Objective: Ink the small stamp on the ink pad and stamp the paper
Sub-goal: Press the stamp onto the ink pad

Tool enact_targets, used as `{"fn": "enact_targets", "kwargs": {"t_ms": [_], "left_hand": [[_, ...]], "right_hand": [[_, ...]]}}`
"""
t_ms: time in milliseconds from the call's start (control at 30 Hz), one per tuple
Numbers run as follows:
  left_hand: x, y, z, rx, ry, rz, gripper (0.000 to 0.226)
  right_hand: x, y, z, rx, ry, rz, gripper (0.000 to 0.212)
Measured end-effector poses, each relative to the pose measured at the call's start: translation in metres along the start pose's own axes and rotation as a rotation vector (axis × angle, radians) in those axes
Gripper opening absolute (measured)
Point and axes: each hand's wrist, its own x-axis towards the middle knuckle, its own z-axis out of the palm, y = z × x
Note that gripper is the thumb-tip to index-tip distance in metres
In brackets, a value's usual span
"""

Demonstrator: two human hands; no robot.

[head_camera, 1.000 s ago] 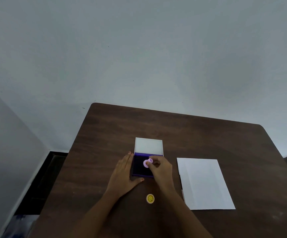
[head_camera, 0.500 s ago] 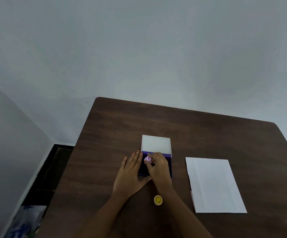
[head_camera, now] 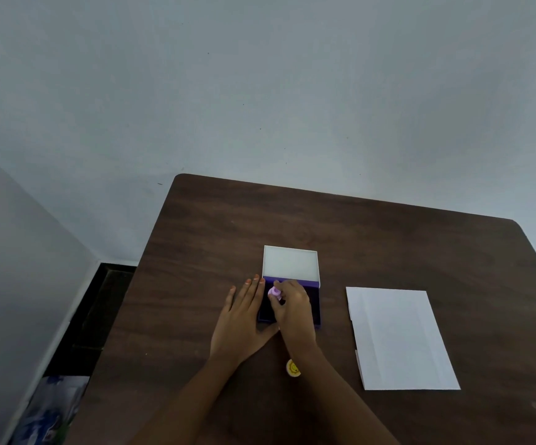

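While your left hand (head_camera: 241, 319) lies flat and open against the ink pad (head_camera: 314, 305), apparently to steady it on the table (head_camera: 388, 239), your right hand (head_camera: 292, 308) pinches the small pink stamp (head_camera: 274, 292) down onto the dark pad under its raised lid (head_camera: 290, 263); the paper (head_camera: 398, 338) waits unmarked, well apart to the right.

A dark wooden table (head_camera: 388, 245) stands against a plain grey wall (head_camera: 260, 91). A small yellow disc (head_camera: 292, 368) lies near its front edge. Left of the table, a dark floor strip (head_camera: 93, 316) shows, with a blurred bluish object (head_camera: 48, 409) below.
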Motion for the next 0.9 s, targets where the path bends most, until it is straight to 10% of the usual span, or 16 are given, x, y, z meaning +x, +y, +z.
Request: {"fn": "enact_targets", "kwargs": {"t_ms": [467, 733, 900], "left_hand": [[0.0, 0.001, -0.002, -0.042, -0.031, -0.029, 0.086], [0.0, 0.004, -0.011, -0.194, 0.006, -0.073, 0.081], [0.002, 0.021, -0.021, -0.275, 0.125, -0.222, 0.058]], "right_hand": [[0.004, -0.007, -0.007, 0.067, -0.002, 0.075, 0.018], [-0.003, 0.01, -0.053, 1.308, -0.014, 0.803, 0.021], [-0.011, 0.023, -0.083, 1.606, -0.104, 0.856, 0.018]]}}
